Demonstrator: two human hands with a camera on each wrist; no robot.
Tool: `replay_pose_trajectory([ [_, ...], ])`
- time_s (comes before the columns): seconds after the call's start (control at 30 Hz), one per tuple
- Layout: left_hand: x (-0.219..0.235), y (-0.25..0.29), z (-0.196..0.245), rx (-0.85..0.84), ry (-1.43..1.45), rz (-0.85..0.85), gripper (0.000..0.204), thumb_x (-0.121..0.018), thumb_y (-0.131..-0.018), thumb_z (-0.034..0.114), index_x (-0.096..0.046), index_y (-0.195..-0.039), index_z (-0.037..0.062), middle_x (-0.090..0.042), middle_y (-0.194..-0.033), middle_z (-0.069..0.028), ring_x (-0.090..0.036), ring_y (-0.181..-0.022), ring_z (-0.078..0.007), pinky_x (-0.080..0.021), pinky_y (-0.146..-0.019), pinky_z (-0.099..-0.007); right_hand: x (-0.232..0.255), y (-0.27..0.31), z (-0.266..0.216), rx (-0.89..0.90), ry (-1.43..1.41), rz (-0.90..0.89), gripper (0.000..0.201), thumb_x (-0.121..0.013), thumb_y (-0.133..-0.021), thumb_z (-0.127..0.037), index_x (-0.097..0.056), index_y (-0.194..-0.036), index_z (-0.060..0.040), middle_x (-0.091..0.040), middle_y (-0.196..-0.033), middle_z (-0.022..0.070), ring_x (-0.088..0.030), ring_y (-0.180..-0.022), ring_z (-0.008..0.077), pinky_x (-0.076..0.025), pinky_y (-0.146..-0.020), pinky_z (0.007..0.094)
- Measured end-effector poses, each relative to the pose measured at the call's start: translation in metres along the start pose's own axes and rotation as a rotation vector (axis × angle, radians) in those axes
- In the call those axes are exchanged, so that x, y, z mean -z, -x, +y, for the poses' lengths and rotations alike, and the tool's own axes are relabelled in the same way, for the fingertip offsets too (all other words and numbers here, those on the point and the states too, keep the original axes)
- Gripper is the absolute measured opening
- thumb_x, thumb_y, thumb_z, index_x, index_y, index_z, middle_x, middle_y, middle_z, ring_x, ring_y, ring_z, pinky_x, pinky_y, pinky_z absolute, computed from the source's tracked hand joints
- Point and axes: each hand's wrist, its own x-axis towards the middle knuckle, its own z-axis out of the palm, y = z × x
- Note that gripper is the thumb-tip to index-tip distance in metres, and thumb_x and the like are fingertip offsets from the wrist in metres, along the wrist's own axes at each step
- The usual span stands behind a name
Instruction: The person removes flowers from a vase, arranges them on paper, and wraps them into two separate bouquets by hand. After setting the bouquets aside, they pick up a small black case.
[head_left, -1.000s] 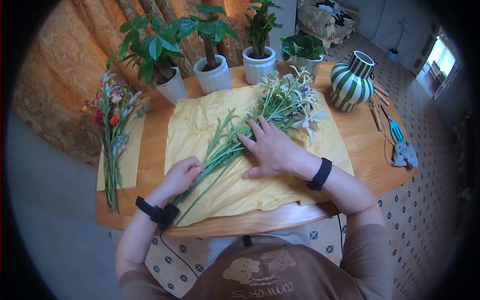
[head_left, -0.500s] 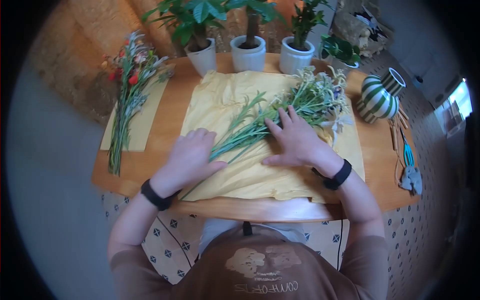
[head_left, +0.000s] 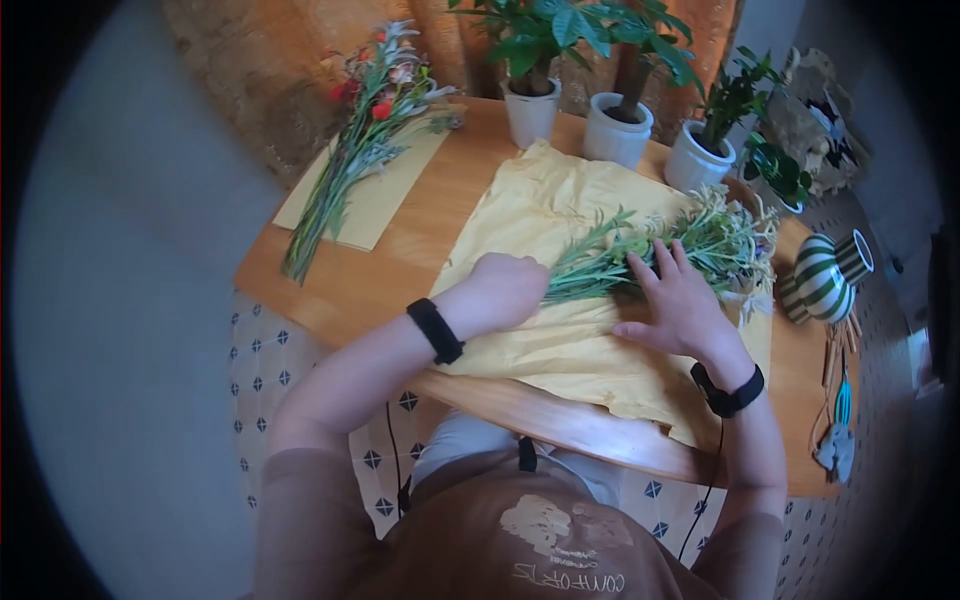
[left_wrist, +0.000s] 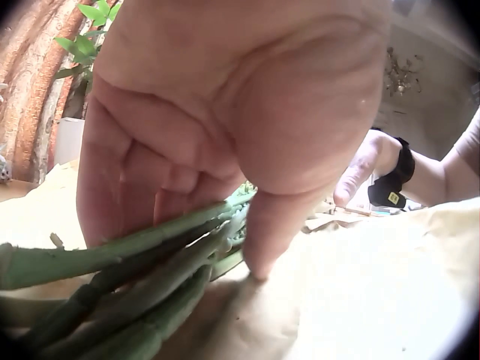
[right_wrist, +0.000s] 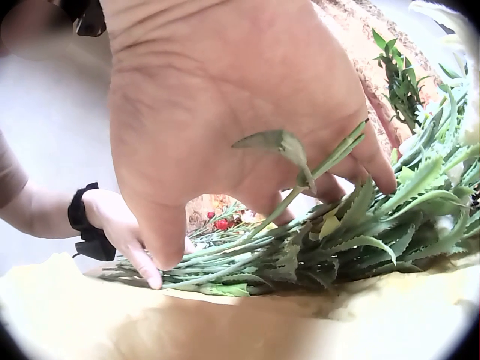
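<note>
A bunch of pale flowers with long green stems (head_left: 585,265) lies across crumpled yellow paper (head_left: 535,190). Around the stems at their left end curl the fingers of my left hand (head_left: 508,290); in the left wrist view that hand (left_wrist: 232,105) has its fingers on one side of the stems (left_wrist: 150,251) and its thumb on the other. My right hand (head_left: 685,312), fingers spread, rests on the leafy middle of the bunch. The right wrist view shows this hand's palm (right_wrist: 232,105) above the leaves (right_wrist: 367,225). The cut stem ends are hidden in the head view.
Red and pale flowers (head_left: 345,165) lie on folded paper (head_left: 390,205) at the table's left. Potted plants (head_left: 617,130) line the back edge. At the right are a green-and-white striped vase (head_left: 822,280), brown sticks, teal-handled scissors (head_left: 843,402) and a grey item (head_left: 835,450).
My left hand opened over the stems, then closed round them. My right hand has stayed spread on the bunch. The head view has turned, shifting the table's contents rightward.
</note>
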Motion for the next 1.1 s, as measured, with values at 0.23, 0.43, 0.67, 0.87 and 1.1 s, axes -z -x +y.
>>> replay_pose_trajectory([
  [0.23,-0.020,-0.004,0.001,-0.092,-0.138,0.149,0.007,-0.054,-0.077,0.005,-0.060,-0.080,0.0019,-0.064,-0.079,-0.0151,-0.066,-0.069,-0.0311,-0.053,-0.059,-0.0403,0.015,0.007,-0.005,0.056,0.110,0.075,0.090,-0.065,-0.074,-0.061,-0.035,-0.144,-0.0125,-0.032,-0.147,0.0246,-0.026,-0.137,0.0440,-0.020,-0.113,0.0519],
  [0.43,-0.028,-0.004,0.010,0.009,-0.150,0.294,0.012,-0.056,-0.074,0.007,-0.067,-0.069,0.0062,-0.065,-0.071,-0.0133,-0.066,-0.064,-0.0278,-0.053,-0.056,-0.0374,0.001,0.008,0.003,0.070,0.065,0.124,0.089,-0.064,-0.074,-0.063,-0.035,-0.145,-0.0160,-0.033,-0.145,0.0261,-0.026,-0.136,0.0467,-0.020,-0.113,0.0518],
  [0.67,-0.021,0.002,0.018,0.030,-0.151,0.281,0.010,-0.052,-0.078,0.005,-0.062,-0.077,0.0042,-0.064,-0.075,-0.0149,-0.065,-0.065,-0.0312,-0.053,-0.059,-0.0403,-0.014,0.012,0.007,0.028,-0.032,0.016,0.094,-0.059,-0.073,-0.070,-0.033,-0.145,-0.0142,-0.029,-0.145,0.0313,-0.023,-0.135,0.0516,-0.023,-0.112,0.0527],
  [0.87,-0.008,0.008,0.036,0.191,-0.128,0.144,0.020,-0.055,-0.080,0.008,-0.054,-0.099,0.0029,-0.059,-0.088,-0.0164,-0.062,-0.078,-0.0336,-0.050,-0.069,-0.0439,-0.017,0.008,0.011,0.020,-0.142,-0.030,0.096,-0.060,-0.071,-0.070,-0.035,-0.145,-0.0127,-0.027,-0.146,0.0308,-0.020,-0.137,0.0514,-0.022,-0.113,0.0499],
  [1.1,-0.013,0.026,0.064,0.197,-0.103,0.226,0.053,-0.055,-0.077,0.009,-0.044,-0.126,-0.0060,-0.057,-0.114,-0.0183,-0.057,-0.101,-0.0310,-0.046,-0.085,-0.0421,-0.017,0.008,0.010,0.020,-0.134,-0.024,0.095,-0.062,-0.072,-0.068,-0.035,-0.145,-0.0129,-0.027,-0.147,0.0306,-0.020,-0.137,0.0512,-0.024,-0.112,0.0504],
])
